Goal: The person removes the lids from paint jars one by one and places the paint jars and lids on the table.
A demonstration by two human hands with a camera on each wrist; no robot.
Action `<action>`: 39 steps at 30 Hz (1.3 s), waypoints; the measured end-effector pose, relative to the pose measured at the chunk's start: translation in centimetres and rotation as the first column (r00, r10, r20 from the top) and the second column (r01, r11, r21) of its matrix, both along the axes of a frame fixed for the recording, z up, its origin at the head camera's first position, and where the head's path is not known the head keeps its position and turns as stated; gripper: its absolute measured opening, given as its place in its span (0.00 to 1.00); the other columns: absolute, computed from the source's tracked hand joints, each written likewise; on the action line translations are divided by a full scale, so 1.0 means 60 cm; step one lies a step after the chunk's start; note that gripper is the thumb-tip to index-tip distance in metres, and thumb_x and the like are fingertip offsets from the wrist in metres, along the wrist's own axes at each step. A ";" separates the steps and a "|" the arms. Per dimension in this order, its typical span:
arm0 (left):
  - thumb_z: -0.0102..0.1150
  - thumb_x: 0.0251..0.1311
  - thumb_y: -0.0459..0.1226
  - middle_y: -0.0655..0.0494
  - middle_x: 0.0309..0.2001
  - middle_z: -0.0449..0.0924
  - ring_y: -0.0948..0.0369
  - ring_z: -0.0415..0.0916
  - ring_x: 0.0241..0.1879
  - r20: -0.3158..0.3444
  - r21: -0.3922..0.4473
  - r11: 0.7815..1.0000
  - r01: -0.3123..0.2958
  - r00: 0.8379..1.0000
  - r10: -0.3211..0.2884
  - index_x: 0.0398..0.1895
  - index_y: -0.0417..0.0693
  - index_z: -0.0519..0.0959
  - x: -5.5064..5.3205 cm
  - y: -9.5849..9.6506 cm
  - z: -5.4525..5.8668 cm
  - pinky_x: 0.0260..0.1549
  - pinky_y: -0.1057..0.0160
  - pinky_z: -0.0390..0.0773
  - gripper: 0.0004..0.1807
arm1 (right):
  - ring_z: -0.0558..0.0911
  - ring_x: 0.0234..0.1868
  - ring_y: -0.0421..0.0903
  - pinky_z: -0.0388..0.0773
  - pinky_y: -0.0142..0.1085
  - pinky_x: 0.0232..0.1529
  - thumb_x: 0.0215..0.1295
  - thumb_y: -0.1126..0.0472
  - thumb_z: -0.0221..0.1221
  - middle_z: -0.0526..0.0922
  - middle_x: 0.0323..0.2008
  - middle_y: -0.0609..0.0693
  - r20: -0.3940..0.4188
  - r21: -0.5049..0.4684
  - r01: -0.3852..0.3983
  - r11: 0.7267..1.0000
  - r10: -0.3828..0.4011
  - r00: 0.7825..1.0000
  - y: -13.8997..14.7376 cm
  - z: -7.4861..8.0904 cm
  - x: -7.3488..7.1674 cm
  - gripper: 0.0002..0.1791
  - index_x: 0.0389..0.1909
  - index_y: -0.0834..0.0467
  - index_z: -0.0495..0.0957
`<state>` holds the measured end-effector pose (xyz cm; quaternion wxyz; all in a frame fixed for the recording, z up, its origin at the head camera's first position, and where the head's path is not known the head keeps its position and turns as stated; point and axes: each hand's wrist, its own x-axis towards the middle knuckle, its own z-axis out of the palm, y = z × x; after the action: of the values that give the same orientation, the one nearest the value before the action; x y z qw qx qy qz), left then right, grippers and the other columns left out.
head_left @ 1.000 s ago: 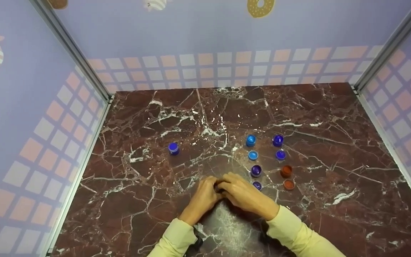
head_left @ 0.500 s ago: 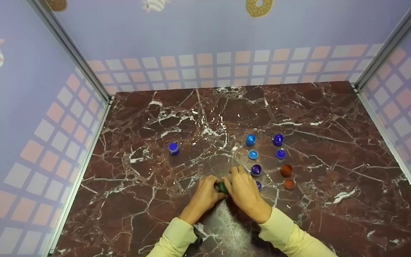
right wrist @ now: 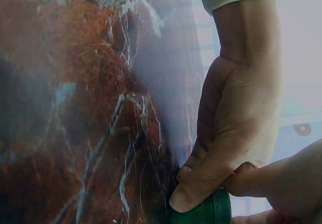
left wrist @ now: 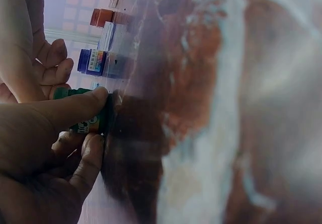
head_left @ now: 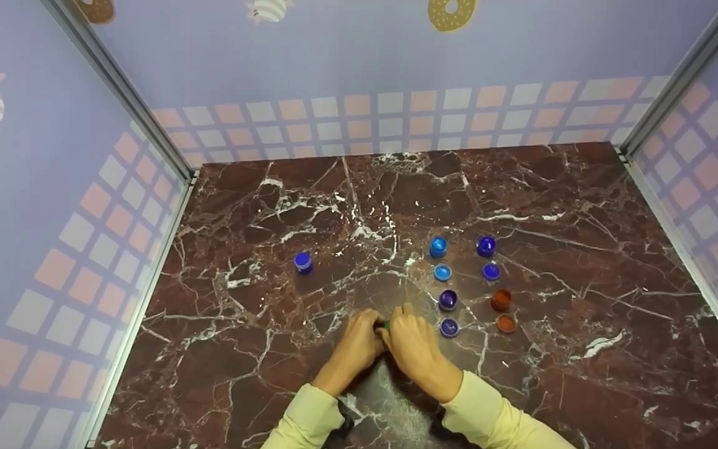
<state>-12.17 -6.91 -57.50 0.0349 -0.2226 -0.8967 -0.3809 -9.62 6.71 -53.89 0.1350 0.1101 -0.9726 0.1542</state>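
Low in the middle of the table, a small green paint jar stands between the two hands, mostly hidden by fingers in the head view. My left hand grips its body, the thumb along one side and fingers opposite. The thumb and fingers of my right hand pinch the jar's green lid. Just right of that hand is an open purple paint jar, its lid lying in front of it.
Further right and back stand open light blue, dark blue and orange paint jars, each with its lid in front. A capped blue jar stands alone at left. Patterned walls enclose the marbled table.
My right hand has shifted left and turned at the green jar, and the purple jar's lid now shows fully. The left hand keeps its place on the jar.
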 end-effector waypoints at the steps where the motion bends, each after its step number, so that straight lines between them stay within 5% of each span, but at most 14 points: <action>1: 0.72 0.45 0.26 0.50 0.35 0.83 0.49 0.79 0.40 -0.007 0.003 1.000 0.001 1.000 -0.001 0.37 0.37 0.83 0.001 0.000 -0.001 0.46 0.50 0.78 0.13 | 0.81 0.22 0.58 0.79 0.47 0.19 0.59 0.56 0.73 0.72 0.27 0.56 -0.006 -0.003 -0.006 1.000 0.006 1.000 0.000 -0.001 0.000 0.20 0.30 0.65 0.73; 14: 0.73 0.43 0.24 0.53 0.35 0.81 0.50 0.78 0.40 0.023 -0.004 1.000 0.012 1.000 -0.012 0.34 0.40 0.81 0.001 -0.002 0.003 0.46 0.51 0.76 0.14 | 0.79 0.24 0.54 0.79 0.43 0.20 0.54 0.69 0.69 0.70 0.31 0.56 -0.063 0.048 -0.212 0.976 0.215 0.975 0.019 0.003 -0.004 0.11 0.29 0.67 0.75; 23: 0.78 0.41 0.28 0.56 0.29 0.75 0.55 0.73 0.35 0.039 -0.012 1.000 -0.010 0.999 0.010 0.29 0.42 0.77 0.000 0.000 0.003 0.40 0.55 0.74 0.16 | 0.76 0.32 0.51 0.81 0.40 0.28 0.51 0.72 0.68 0.72 0.32 0.54 -0.054 0.111 -0.430 0.896 0.438 0.897 0.042 0.006 -0.020 0.09 0.33 0.66 0.78; 28: 0.80 0.41 0.31 0.56 0.29 0.76 0.55 0.73 0.34 0.037 -0.024 1.000 -0.017 0.999 0.018 0.28 0.42 0.78 0.000 0.001 0.002 0.40 0.54 0.74 0.17 | 0.75 0.36 0.49 0.81 0.37 0.35 0.52 0.75 0.64 0.76 0.35 0.53 -0.037 0.133 -0.537 0.833 0.545 0.837 0.053 0.007 -0.027 0.10 0.37 0.65 0.80; 34: 0.84 0.41 0.37 0.55 0.28 0.76 0.55 0.74 0.32 0.006 -0.030 0.999 -0.018 1.000 0.018 0.28 0.42 0.77 -0.001 -0.001 0.000 0.38 0.54 0.75 0.20 | 0.78 0.43 0.49 0.81 0.39 0.48 0.54 0.75 0.65 0.80 0.43 0.53 -0.027 0.042 -0.619 0.784 0.620 0.784 0.069 0.003 -0.030 0.15 0.44 0.63 0.83; 37: 0.84 0.42 0.38 0.55 0.28 0.77 0.57 0.74 0.31 0.030 -0.021 1.000 -0.017 0.999 0.018 0.29 0.42 0.79 -0.002 -0.001 0.000 0.37 0.56 0.76 0.19 | 0.80 0.47 0.52 0.81 0.42 0.52 0.55 0.75 0.66 0.81 0.47 0.57 -0.040 -0.085 -0.597 0.797 0.596 0.802 0.077 0.000 -0.029 0.17 0.48 0.63 0.84; 39: 0.84 0.42 0.37 0.55 0.29 0.78 0.57 0.74 0.32 0.057 -0.009 1.000 -0.020 0.998 0.021 0.30 0.42 0.80 -0.003 0.000 0.002 0.37 0.58 0.76 0.18 | 0.82 0.46 0.53 0.82 0.43 0.51 0.57 0.75 0.66 0.81 0.47 0.59 -0.055 -0.187 -0.531 0.826 0.531 0.846 0.080 -0.001 -0.026 0.16 0.48 0.65 0.84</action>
<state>-12.33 -6.89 -57.36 0.0122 -0.2026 -0.9013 -0.3827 -11.21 11.54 -53.95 0.0970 0.3622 -0.8837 0.2801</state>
